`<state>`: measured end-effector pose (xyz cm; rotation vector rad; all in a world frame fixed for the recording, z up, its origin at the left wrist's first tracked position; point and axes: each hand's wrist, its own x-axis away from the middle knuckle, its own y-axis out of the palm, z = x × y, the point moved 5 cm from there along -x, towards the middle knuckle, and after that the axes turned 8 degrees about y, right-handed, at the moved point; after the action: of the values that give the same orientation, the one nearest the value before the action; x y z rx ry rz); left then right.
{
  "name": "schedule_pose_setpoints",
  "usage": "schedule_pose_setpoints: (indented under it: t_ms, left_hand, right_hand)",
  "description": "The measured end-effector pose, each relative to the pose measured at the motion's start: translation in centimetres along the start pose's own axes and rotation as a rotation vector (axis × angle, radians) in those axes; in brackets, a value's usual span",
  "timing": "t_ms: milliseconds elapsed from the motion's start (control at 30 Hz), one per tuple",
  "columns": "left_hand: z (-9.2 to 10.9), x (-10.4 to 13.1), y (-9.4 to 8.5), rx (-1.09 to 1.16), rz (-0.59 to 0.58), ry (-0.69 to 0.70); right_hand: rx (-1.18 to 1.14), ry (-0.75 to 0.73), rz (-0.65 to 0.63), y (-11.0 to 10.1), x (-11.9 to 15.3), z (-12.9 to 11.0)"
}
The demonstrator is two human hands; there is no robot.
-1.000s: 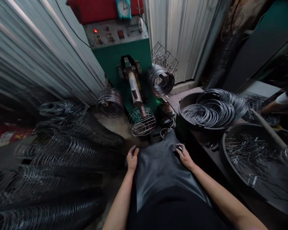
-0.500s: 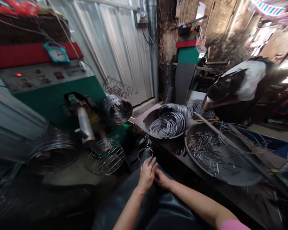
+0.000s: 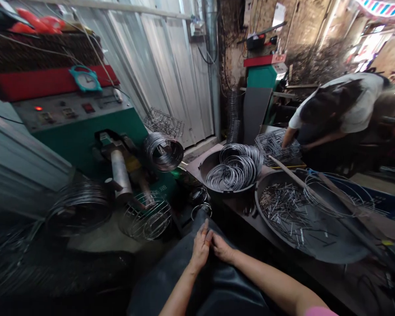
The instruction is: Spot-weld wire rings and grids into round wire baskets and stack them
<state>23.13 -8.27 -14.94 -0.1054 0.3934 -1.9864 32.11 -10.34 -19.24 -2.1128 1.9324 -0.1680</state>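
My left hand point(image 3: 201, 246) and my right hand point(image 3: 221, 247) meet over the dark apron point(image 3: 174, 272) on my lap. The left fingers point forward, pressed together; the right fingers are bent against them. Whether something small lies between them I cannot make out. Just ahead of the hands is a metal ring point(image 3: 201, 211). A round wire grid point(image 3: 148, 215) sits at the machine's arm to the left. A basin point(image 3: 228, 190) of wire rings and a wide pan point(image 3: 339, 250) of short metal rods stand to the right.
A green machine point(image 3: 79, 136) with a teal clock point(image 3: 85, 80) stands at the left. Wire coils point(image 3: 164, 151) hang beside it. At the right a person point(image 3: 339, 105) bends over a stack of wire racks point(image 3: 276, 147). A bar point(image 3: 289, 173) crosses the pan.
The view has shifted slightly. My left fingers have drawn together against my right hand. The person at the right has moved, with an arm now reaching down into the wire racks.
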Motion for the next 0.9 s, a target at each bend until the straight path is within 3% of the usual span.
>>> schedule_pose_setpoints:
  t_ms: [100, 233, 333, 433, 533, 600, 700, 800, 900]
  left_hand:
    - [1.0, 0.6, -1.4, 0.201, 0.063, -0.074]
    - [1.2, 2.9, -5.7, 0.352, 0.251, -0.219]
    - [-0.1, 5.8, -9.8, 0.347, 0.382, -0.273]
    - [-2.4, 8.8, -14.1, 0.337, 0.561, -0.279]
    - [-4.5, 11.1, -18.2, 0.314, 0.784, -0.307]
    - [-5.2, 11.8, -20.1, 0.287, 0.881, -0.327]
    - [-5.3, 11.2, -22.0, 0.217, 0.902, -0.322]
    - [-5.1, 9.4, -24.0, 0.075, 0.871, -0.267]
    - [-5.0, 6.9, -25.8, -0.124, 0.773, -0.213]
  right_hand:
    - [-0.107, 0.063, 0.119, -1.3, -0.5, -1.6]
    - [-0.266, 0.163, 0.153, -1.8, -0.9, -2.5]
    - [-0.346, 0.209, 0.139, -1.6, -1.4, -2.2]
    - [-0.442, 0.262, 0.224, -2.0, -2.2, -1.7]
    - [-0.758, 0.417, 0.279, -2.4, -3.1, -1.1]
    - [-0.921, 0.524, 0.251, -2.2, -3.5, -1.3]
    - [-1.017, 0.665, 0.189, -1.9, -4.0, -1.9]
    - [-1.107, 0.802, 0.211, -1.9, -4.7, -2.0]
    - [-1.124, 0.856, 0.162, -1.6, -5.7, -2.1]
